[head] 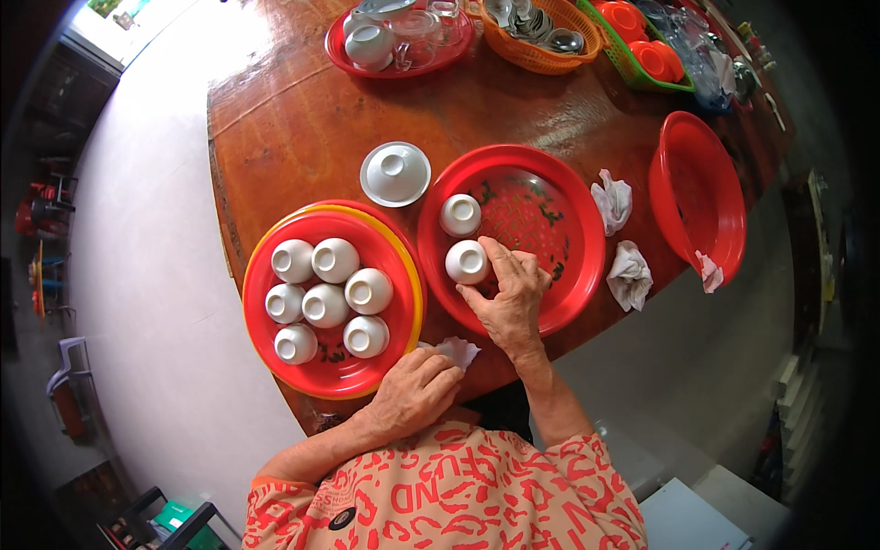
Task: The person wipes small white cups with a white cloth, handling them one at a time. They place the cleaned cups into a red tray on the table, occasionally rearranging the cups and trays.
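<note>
My right hand (512,292) has its thumb and fingertips on a small white cup (468,261), upside down in the right red tray (584,275). Just beyond it, another overturned white cup (460,215) rests in the same tray, whose floor bears a floral print. Curled fingers of my left hand (421,385) lie by the table's near edge, touching a crumpled white cloth (459,352); whether they grip it is hidden. To the left, several overturned white cups (325,305) sit in a red tray (357,381), stacked on a yellow one (412,275).
Beyond the trays, a white lidded bowl or lid (396,174) stands on the wooden table (295,137). Crumpled cloths (630,276) and a tilted red basin (701,199) are at right. Along the back are a red tray of glassware (440,58), an orange spoon basket (543,63) and a green basket (636,72).
</note>
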The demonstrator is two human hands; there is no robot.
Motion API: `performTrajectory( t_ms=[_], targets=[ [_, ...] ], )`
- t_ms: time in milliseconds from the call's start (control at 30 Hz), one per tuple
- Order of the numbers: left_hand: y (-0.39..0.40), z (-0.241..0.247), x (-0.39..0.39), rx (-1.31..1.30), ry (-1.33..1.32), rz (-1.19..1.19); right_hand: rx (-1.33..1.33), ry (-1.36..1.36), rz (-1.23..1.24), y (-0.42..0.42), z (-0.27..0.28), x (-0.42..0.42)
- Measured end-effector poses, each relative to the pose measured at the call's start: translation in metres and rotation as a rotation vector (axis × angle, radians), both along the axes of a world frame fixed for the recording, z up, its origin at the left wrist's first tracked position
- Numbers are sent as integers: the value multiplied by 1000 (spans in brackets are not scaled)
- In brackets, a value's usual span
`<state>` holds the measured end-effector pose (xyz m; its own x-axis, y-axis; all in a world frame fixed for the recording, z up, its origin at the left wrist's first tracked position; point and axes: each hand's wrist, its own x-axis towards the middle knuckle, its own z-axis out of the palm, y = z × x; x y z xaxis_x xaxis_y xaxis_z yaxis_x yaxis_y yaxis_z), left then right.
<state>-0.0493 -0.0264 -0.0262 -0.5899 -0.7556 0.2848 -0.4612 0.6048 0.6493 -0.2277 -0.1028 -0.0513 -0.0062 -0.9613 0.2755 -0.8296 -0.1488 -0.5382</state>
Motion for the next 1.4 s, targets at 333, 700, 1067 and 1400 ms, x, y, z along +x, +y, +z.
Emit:
performTrajectory(
  t_ms=[333,700,1067,1400],
  targets=[
    [4,0,1,6,20,17,7,97,-24,3,-5,4],
    [29,13,37,-135,96,269,-265,5,145,31,25,16],
    [44,1,69,-18,115,610,-152,147,289,62,25,99],
    [45,-9,75,34,233,581,-172,146,256,62,22,108]
  ],
)
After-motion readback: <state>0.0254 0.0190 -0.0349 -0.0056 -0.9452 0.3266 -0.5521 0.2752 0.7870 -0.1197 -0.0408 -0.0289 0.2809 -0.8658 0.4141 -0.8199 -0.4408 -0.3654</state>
